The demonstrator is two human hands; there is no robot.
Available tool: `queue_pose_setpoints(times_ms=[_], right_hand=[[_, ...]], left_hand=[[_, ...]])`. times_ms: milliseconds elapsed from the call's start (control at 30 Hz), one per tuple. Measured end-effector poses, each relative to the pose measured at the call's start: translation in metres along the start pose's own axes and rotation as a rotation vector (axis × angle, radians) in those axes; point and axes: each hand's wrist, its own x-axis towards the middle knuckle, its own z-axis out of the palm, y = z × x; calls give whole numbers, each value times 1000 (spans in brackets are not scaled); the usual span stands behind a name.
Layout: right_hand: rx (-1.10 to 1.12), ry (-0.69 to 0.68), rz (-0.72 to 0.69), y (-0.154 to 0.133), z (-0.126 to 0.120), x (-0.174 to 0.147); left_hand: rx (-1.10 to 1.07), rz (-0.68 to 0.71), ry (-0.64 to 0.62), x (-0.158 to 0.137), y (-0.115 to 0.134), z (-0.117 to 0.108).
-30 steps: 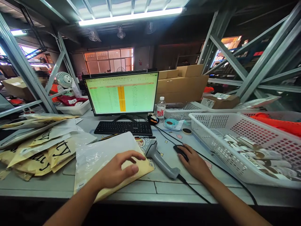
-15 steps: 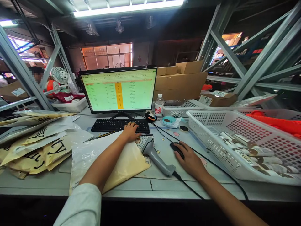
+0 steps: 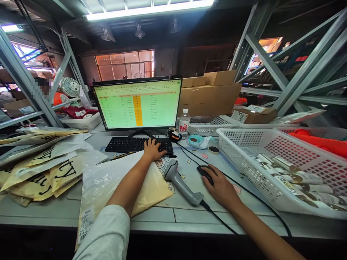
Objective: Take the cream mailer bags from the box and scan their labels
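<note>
My left hand [image 3: 152, 150] rests on the right part of a black keyboard [image 3: 123, 144], its fingers spread over the keys. My right hand [image 3: 219, 186] lies over a black computer mouse [image 3: 205, 174], fingers draped around it. Between the two hands a grey barcode scanner [image 3: 184, 184] lies on the desk mat, its cable running toward the front edge. A yellow-and-white mailing bag [image 3: 108, 180] lies flat under my left forearm, with a printed label near its lower left corner. Behind the keyboard a monitor [image 3: 138, 104] shows a spreadsheet with an orange column.
Several mailing bags [image 3: 40, 162] are piled at left. A white basket [image 3: 244, 173] with several wrapped cylindrical items stands at right. A water bottle [image 3: 184, 124], a tape roll [image 3: 195, 140] and cardboard boxes [image 3: 208, 97] are behind. A person [image 3: 43, 88] is at far left.
My left hand has shifted slightly right on the keyboard, and the forearm has moved right, uncovering the bag's label. My right hand stays on the mouse.
</note>
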Motion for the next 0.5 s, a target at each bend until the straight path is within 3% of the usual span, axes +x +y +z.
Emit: queue_pose_setpoints(times_ms=[133,267,367,500], right_hand=[[-8,1,4,-1,-2,0],[-10,10,-1,-4,-1,3],[0,1,-5,0,-3,2],[1,10,-9,11,-4,-5]], left_hand=[[5,7,-15,-2,7,-7],[-24,-30,-5,-12,4,-41],[-19,-33,-56,-32,-32,-78],[46,-159,-327,-75,-110,-122]])
